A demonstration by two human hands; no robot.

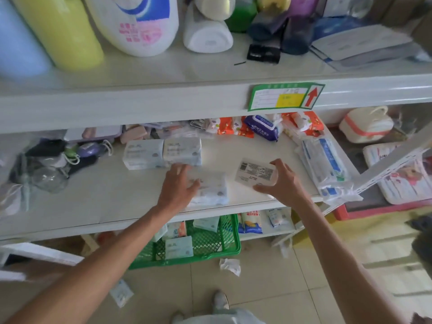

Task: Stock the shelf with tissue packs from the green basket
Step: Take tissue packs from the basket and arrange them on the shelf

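Both my hands are over the white middle shelf (pixel 117 197). My left hand (pixel 178 185) lies on a pale blue tissue pack (pixel 211 189) near the shelf's front edge, fingers spread over its left half. My right hand (pixel 282 181) grips a second tissue pack (pixel 254 173) by its right end, label side up, just above the shelf. Two more tissue packs (pixel 162 153) lie side by side further back. The green basket (pixel 210 244) stands on the floor under the shelf with a few packs inside.
Orange and purple wipe packs (pixel 261 126) and small clutter line the back of the shelf. Clear bagged goods (pixel 325 164) lie at its right end. Bottles and rolls fill the upper shelf (pixel 187 97). Loose packets lie on the tiled floor.
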